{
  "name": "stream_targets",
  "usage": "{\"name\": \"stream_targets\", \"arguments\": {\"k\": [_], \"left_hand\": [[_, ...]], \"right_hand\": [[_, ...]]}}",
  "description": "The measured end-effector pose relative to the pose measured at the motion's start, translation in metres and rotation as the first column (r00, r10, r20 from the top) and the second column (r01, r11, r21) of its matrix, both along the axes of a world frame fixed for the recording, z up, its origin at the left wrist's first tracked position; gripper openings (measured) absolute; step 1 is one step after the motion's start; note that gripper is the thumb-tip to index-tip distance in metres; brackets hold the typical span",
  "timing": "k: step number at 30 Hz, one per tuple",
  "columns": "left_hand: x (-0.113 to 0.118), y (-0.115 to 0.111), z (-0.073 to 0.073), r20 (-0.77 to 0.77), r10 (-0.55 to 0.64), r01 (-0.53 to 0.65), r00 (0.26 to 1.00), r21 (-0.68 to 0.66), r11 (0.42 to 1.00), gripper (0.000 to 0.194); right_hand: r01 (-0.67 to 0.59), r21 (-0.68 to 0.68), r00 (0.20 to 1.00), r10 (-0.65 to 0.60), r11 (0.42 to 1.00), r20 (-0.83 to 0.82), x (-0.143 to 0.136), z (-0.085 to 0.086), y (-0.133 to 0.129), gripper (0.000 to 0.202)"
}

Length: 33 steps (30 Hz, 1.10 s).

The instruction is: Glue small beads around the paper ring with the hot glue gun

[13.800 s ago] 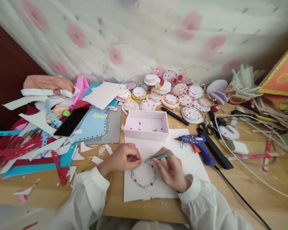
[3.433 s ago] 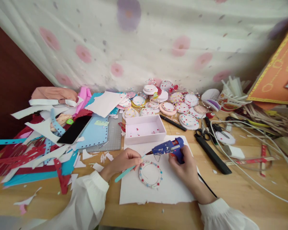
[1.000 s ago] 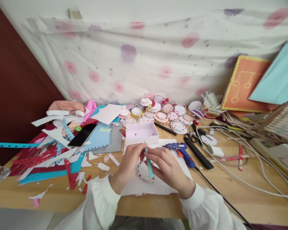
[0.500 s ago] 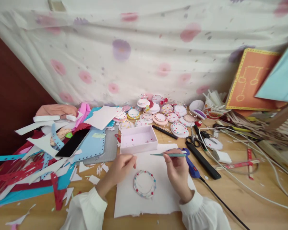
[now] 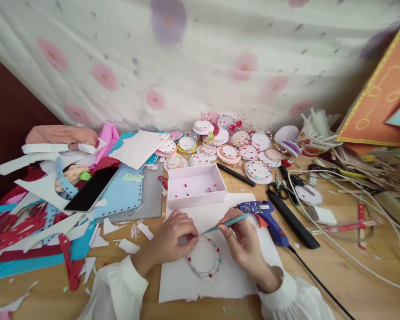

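Head view: L hand (image 5: pixel 173 238) and R hand (image 5: pixel 242 244) work close together at the far left part of a beaded ring (image 5: pixel 210 275), which lies flat on white paper (image 5: pixel 240 284) at the near side of the table (image 5: pixel 173 309).

L hand: thumb & forefinger pinched, tips meeting at the ring's edge, no gap visible; whether they have hold of the wire or a tiny bead, can't tell. R hand: closed pen-style round teal tweezers (image 5: pixel 228 222), slanting down-left w/ the points just beside the L fingertips. Tweezer points look nearly together; anything btwn them is too small to make out.

Step in hand, as judged: fine tweezer work on one spot of the ring, w/ L hand as steady side. Next move calls for a light, precise touch: tips lined up w/ that spot, squeeze kept gentle, ring not dragged or twisted.

Nearby: pale pink box (image 5: pixel 196 202) on the far side of the ring, a few small red pieces (image 5: pixel 186 185) inside. Blue glue gun (image 5: pixel 258 207) lies to the right, nozzle end over the paper, handle past its edge. Farther back, black pen (image 5: pixel 236 174) & decorated discs (image 5: pixel 258 171); phone (image 5: pixel 92 189) & paper scraps (image 5: pixel 129 246) to the left.
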<state>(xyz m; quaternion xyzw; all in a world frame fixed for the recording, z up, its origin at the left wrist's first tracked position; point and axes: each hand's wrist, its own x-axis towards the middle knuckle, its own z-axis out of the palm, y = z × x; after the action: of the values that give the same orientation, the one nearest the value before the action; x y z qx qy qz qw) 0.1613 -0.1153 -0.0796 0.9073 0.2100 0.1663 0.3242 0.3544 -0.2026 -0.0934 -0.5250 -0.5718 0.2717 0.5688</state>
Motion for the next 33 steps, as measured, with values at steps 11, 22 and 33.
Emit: {"name": "stream_targets", "arguments": {"k": [11,22,33], "left_hand": [[-0.0025,-0.0009,-0.0007,0.006,-0.008,0.008,1.000,-0.019,1.000,0.012],[-0.0015,-0.0002,0.0002,-0.009,-0.002,0.002,1.000,-0.015,1.000,0.013],[-0.0010,0.0007,0.0009,-0.010,-0.006,0.006,1.000,-0.013,1.000,0.015]], "right_hand": [[0.014,-0.040,0.998,-0.012,0.999,0.060,0.0005,-0.0007,-0.0011,0.004],[0.008,-0.037,0.996,-0.005,0.999,0.087,-0.0004,0.0004,-0.0019,0.005],[0.015,-0.021,0.996,-0.013,1.000,0.084,0.0023,0.0025,-0.0023,0.004]]}}
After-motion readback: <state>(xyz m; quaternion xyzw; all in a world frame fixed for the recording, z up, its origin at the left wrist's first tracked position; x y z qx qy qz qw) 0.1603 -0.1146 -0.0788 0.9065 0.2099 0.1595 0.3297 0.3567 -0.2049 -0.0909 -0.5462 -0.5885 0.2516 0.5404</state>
